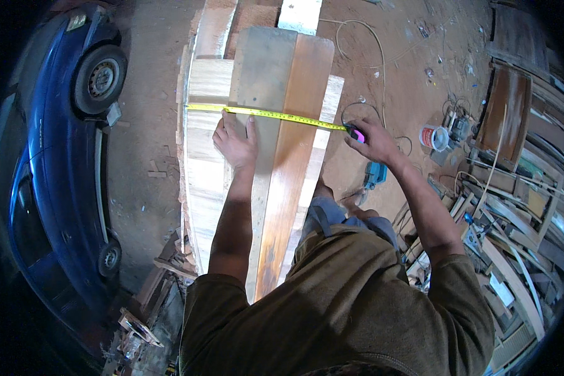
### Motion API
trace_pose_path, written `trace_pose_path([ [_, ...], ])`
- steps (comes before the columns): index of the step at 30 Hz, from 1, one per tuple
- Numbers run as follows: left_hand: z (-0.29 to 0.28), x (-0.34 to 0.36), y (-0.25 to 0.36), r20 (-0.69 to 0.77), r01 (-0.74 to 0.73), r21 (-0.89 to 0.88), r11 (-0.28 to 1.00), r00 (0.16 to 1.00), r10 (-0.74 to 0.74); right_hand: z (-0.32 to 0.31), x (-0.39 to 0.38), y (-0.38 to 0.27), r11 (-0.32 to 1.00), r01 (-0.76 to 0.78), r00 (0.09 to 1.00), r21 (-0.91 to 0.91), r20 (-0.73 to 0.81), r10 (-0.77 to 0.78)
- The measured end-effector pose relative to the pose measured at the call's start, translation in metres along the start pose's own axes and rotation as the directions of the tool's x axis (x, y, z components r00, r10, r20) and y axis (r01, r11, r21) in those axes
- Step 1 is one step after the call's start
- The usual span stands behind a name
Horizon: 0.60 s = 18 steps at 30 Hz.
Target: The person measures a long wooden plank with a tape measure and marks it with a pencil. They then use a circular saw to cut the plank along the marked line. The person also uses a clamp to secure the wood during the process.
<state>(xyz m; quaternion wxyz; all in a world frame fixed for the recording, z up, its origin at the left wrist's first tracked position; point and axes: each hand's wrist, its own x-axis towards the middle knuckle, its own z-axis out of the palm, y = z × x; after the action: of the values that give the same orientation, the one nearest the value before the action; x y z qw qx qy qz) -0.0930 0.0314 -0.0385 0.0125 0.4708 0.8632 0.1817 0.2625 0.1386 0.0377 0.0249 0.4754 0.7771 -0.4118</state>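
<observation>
A yellow tape measure blade [282,116] stretches across several wooden boards. Its far left end lies at the left edge of the pale planks [208,150]. My right hand [375,143] is closed around the pink and black case of the tape measure [357,135], just past the boards' right edge. My left hand [235,141] rests on the boards with fingers apart, a fingertip at the blade's lower edge. Beneath the blade lie a grey-brown board [263,75] and a reddish-brown board [301,94], side by side lengthwise.
A blue car [62,169] stands on the left. To the right are a white bucket [442,139], a teal power tool [375,175] on the dirt floor, and a loose cable [382,69]. Scrap wood [514,250] is piled at the far right.
</observation>
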Motion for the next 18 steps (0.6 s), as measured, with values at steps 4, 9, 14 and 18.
trace_pose_path([
  [4,0.001,0.000,-0.002,-0.017,0.025,-0.049,0.998,1.000,-0.026,0.002,-0.001,0.004,0.992,0.010,0.999,0.126,-0.042,-0.005],
  [9,-0.008,-0.003,0.000,0.095,0.011,-0.028,1.000,0.995,-0.009,-0.015,0.001,0.000,0.955,0.009,0.994,0.295,-0.108,0.024],
  [14,-0.019,-0.011,0.018,0.179,-0.055,0.047,0.997,0.983,0.046,-0.025,-0.007,0.013,0.937,-0.114,0.985,0.331,-0.088,0.151],
  [18,-0.024,-0.015,0.036,0.201,-0.026,0.061,0.998,0.980,0.014,-0.036,-0.001,0.020,0.866,-0.207,0.966,0.454,-0.045,0.255],
])
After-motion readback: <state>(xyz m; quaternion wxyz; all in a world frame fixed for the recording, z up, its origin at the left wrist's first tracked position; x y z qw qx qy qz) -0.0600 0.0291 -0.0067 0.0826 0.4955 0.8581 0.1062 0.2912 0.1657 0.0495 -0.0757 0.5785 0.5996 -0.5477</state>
